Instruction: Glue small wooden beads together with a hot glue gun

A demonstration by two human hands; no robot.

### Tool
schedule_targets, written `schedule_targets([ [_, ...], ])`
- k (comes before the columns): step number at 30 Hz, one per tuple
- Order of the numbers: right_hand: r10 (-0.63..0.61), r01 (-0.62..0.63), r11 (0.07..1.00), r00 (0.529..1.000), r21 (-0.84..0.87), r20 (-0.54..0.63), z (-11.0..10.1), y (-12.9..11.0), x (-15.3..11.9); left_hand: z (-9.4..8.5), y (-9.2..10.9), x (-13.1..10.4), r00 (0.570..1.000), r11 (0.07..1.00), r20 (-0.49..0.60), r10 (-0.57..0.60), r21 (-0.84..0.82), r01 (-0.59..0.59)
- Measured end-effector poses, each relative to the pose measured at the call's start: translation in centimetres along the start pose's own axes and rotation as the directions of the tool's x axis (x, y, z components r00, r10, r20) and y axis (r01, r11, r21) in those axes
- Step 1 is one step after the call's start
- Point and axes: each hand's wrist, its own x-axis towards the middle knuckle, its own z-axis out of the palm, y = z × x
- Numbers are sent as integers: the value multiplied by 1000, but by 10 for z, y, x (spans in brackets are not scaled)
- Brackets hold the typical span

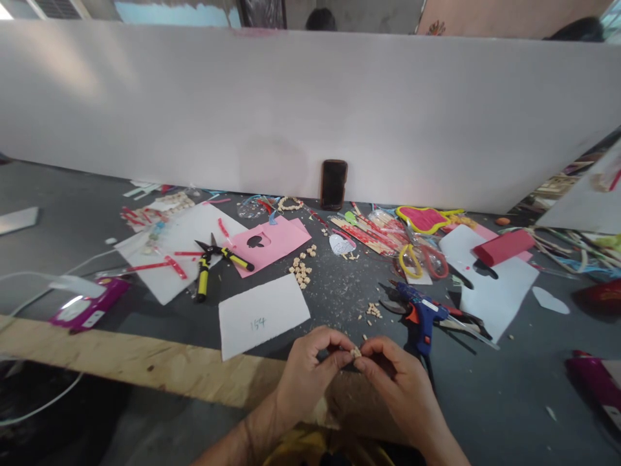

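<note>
Near the table's front edge, my left hand (317, 362) and my right hand (395, 382) meet. Between their thumbs and forefingers they pinch a small beige cluster (356, 353), which looks built of tiny stubby pieces; the fingertips partly cover it. Just beyond lie a few loose short beige pieces (374, 310). Farther left is a pile of similar beige clusters (301, 272). A white paper (264, 317) with "154" written on it lies left of my hands. To their right rests a blue glue gun (422, 310), its cord running down beside my right hand.
Yellow-handled pliers (213, 259) and pink paper (272, 243) lie left. Pruning shears (468, 317), scissors (422, 259), red-patterned sticks (363, 232) and a red roll (503, 248) lie right. A phone (334, 184) leans against the white partition (194, 110). Purple devices sit at both sides.
</note>
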Motion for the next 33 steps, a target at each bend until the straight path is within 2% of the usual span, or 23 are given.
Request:
schedule_targets([
  [7, 58, -58, 991, 998, 118, 4, 2, 3, 0, -1, -2, 0, 990, 991, 28, 135, -1, -135],
  [13, 20, -17, 993, 999, 115, -28, 2, 2, -1, -2, -5, 0, 970, 968, 41, 239, 67, -241],
  [19, 2, 2, 975, 1000, 224, -17, 0, 0, -3, -2, 1, -1, 977, 977, 16, 211, 38, -212],
  [31, -106, 111, 984, 994, 143, -41, 2, 4, -6, -3, -1, 0, 953, 946, 28, 302, 114, -303],
  [33, -127, 132, 982, 991, 133, -49, 3, 6, -7, -3, -1, -1, 959, 953, 36, 281, 110, -283],
])
